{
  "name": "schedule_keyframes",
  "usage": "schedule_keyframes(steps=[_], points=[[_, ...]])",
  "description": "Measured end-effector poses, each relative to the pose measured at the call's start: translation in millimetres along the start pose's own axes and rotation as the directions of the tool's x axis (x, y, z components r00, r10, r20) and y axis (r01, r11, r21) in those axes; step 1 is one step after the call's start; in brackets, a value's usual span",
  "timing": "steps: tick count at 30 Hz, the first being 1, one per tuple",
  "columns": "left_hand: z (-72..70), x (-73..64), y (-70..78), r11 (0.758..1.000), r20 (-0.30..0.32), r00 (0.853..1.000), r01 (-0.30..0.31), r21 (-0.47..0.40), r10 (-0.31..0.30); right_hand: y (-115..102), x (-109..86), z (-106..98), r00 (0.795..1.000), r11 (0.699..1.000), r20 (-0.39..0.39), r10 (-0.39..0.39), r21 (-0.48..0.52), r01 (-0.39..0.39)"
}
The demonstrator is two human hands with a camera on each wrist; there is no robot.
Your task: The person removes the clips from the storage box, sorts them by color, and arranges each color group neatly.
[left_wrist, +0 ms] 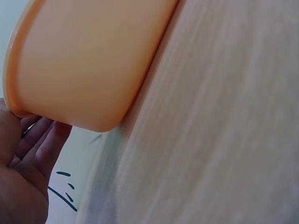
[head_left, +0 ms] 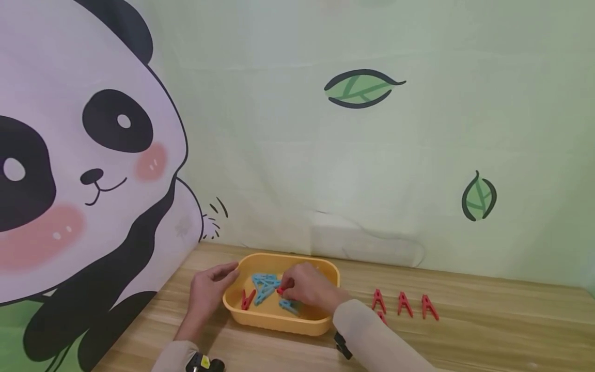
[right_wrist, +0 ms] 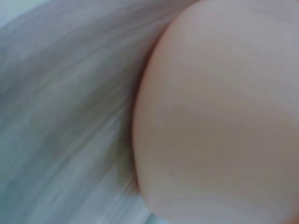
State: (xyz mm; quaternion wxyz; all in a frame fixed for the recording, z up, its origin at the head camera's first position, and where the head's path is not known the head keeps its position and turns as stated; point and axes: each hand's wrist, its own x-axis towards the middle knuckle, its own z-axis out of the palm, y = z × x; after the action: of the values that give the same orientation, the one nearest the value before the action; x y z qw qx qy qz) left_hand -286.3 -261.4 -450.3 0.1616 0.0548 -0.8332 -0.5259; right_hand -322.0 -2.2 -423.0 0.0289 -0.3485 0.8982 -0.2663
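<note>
A yellow plastic basin point(head_left: 279, 324) stands on the table. My left hand point(head_left: 207, 289) grips its left end; in the left wrist view, the fingers point(left_wrist: 46, 147) lie against the outside of the basin wall point(left_wrist: 88, 70) just below the rim. My right hand point(head_left: 309, 287) reaches inside the basin and pinches a red clothespin point(head_left: 280, 291), mostly hidden by the fingers. Around it in the basin lie several blue clothespins point(head_left: 264, 294) and another red clothespin point(head_left: 248, 299). The right wrist view shows only the basin's outer wall point(right_wrist: 219, 116) and tabletop, no hand.
To the right of the basin, red clothespins point(head_left: 404, 305) lie on the wooden table point(head_left: 502, 330) in a row, one partly behind the right sleeve point(head_left: 372, 330). A pale cloth backdrop point(head_left: 279, 155) with a printed panda point(head_left: 172, 217) rises behind and at the left.
</note>
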Motion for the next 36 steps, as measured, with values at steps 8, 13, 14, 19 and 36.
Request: schedule_keyframes(steps=[8,13,14,19,36], points=[[1.7,0.7,-2.2,1.000,-0.003,1.000,-0.004,0.005,0.004,-8,-11.4,-11,0.996,0.996,-0.093,-0.006,0.092,0.014],[1.5,-0.6,-1.7,1.000,-0.005,1.000,-0.007,0.002,0.007,-12,-25.2,-17,0.986,0.984,-0.168,0.001,0.178,0.029],[1.5,-0.9,-1.4,1.000,-0.005,1.000,-0.007,0.002,0.007,-13,-28.5,-19,0.982,0.981,-0.187,-0.001,0.190,0.037],[2.1,-0.8,-1.8,1.000,-0.002,1.000,-0.006,0.006,0.006,-18,-44.5,-28,0.962,0.978,-0.274,-0.014,0.199,0.070],[0.9,-0.6,-2.1,1.000,-0.002,1.000,-0.002,0.017,0.002,-16,-90.9,-45,0.927,0.979,-0.374,0.019,0.195,0.058]])
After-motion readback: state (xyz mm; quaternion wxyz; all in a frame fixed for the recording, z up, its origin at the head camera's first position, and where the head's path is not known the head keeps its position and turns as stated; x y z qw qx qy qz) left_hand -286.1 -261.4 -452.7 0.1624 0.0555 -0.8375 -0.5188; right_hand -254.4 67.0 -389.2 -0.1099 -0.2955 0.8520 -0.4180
